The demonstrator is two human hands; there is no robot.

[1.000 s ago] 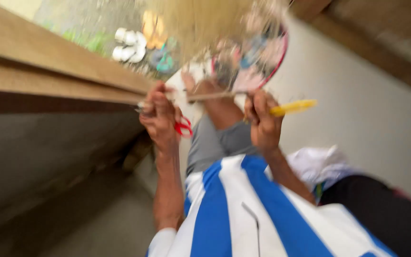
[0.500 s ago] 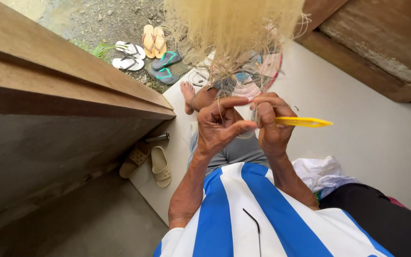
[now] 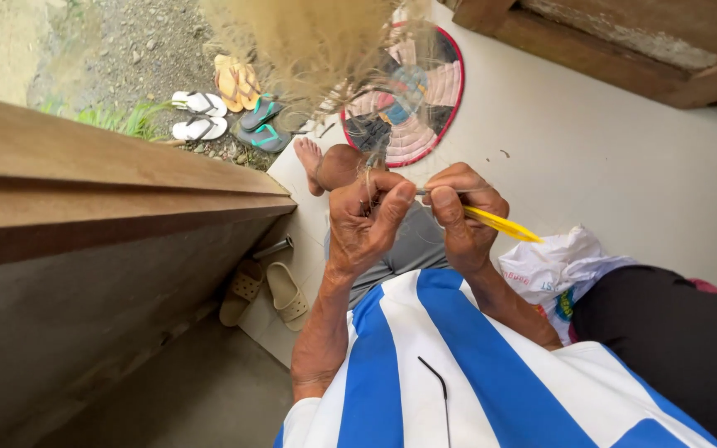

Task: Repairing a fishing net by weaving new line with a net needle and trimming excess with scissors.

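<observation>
- My left hand [image 3: 367,220] is pinched shut on a few pale fibre strands [image 3: 368,184] that hang down from the big straw-coloured bundle [image 3: 317,41] above me; thumb and forefinger close right over them.
- My right hand [image 3: 462,217] is clenched around a knife with a yellow handle [image 3: 499,224]; its thin metal blade [image 3: 437,192] points across toward my left fingers and stops just beside them.
- The blade tip is so near my left thumb that a slip or a jerk on the strands could, I reckon, nick the skin.
- The strands are thin and only pinched, so if I loosen they may slide out and drop back into the bundle, where I could hardly pick out the same ones.
- Loose wisps from the bundle hang in front of my hands and blur what I see; I might catch more strands than I mean to, or cut the wrong one.
- Pulling too hard could snap the fibres or tug the whole bundle askew.
- The white plastic bag [image 3: 553,265] lies near my right elbow; a wide swing could brush it.
</observation>
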